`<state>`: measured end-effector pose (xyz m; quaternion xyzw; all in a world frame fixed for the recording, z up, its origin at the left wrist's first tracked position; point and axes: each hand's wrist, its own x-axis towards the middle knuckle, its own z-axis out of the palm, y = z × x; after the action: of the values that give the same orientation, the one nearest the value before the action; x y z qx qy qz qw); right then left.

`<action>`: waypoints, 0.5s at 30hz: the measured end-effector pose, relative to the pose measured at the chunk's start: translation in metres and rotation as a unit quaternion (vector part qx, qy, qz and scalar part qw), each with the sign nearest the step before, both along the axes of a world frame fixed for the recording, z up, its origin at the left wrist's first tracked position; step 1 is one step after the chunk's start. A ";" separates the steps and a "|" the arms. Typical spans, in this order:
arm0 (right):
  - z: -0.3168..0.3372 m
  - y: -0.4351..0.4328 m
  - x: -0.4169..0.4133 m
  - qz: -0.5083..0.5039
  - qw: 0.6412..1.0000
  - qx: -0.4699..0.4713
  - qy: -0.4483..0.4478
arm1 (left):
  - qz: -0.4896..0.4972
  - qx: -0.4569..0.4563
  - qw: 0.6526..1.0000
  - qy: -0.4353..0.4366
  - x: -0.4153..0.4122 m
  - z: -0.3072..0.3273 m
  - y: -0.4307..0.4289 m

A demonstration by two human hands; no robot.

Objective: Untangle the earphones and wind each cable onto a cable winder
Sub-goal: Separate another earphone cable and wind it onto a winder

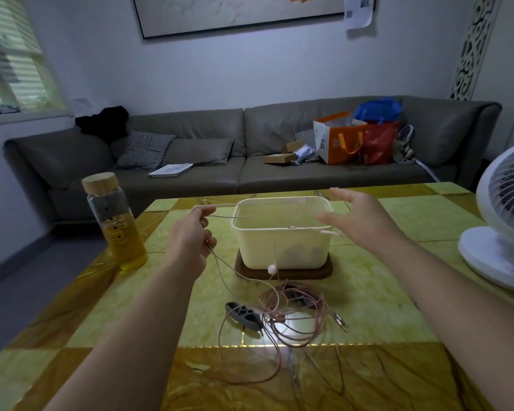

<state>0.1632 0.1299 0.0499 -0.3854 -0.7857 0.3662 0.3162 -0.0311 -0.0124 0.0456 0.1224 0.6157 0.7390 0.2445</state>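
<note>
Nearest on the yellow table [368,307], the pink earphone cables [282,330] are seen in a loose heap of crossed loops, with two jack plugs [341,321] at its right edge. A dark grey cable winder [243,316] lies just beside the heap on the left, and nothing is wound on it. A second dark shape [298,295] under the loops may be another winder, but this cannot be told for sure.

A little farther, one strand is lifted out of the heap. A white earbud [271,268] hangs on it in front of the cream box [282,250], which stands on a brown tray [315,274]. The strand is pinched by the left hand [190,241], whose fingers are curled round it. The right hand [359,221] is held over the right side of the box with its fingers straight and spread wide. A thin strand passes just under its thumb, but whether it is touched cannot be told.

The untangling step is judged to be in hand, and no winding is begun. For the next move, the lifted strand would need to be caught by the right hand and drawn slowly away from the heap, so that the loops are not pulled into a knot.

Farther off, a glass bottle [116,226] is seen at the left, a white fan [502,232] at the right and a grey sofa [190,161] behind.
</note>
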 end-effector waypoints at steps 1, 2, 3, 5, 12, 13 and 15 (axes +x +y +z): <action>-0.003 0.002 0.002 -0.021 0.997 0.064 -0.048 | 0.015 -0.005 1.000 0.006 -0.002 0.000 0.000; -0.005 0.004 0.004 -0.043 0.991 0.104 -0.072 | 0.026 -0.010 1.000 0.014 -0.004 -0.001 -0.001; -0.009 0.007 0.005 -0.063 0.986 0.130 -0.080 | 0.033 -0.014 0.999 0.024 -0.006 -0.002 -0.001; -0.015 0.013 0.007 -0.099 0.978 0.156 -0.094 | 0.038 -0.003 0.999 0.033 -0.007 -0.003 -0.002; -0.029 0.027 0.007 -0.082 0.992 0.076 -0.057 | 0.027 0.123 0.988 -0.085 -0.014 0.002 -0.002; -0.028 0.028 0.006 -0.075 0.997 0.011 -0.025 | 0.026 0.142 0.983 -0.109 -0.015 0.002 -0.003; -0.025 0.028 0.005 -0.064 0.981 -0.163 0.081 | 0.022 0.168 0.976 -0.139 -0.016 0.002 -0.005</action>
<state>0.1682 0.1581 0.0251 -0.4501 -0.6611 0.4984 0.3346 -0.0475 -0.0169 0.0473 0.0443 0.4454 0.8469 0.2872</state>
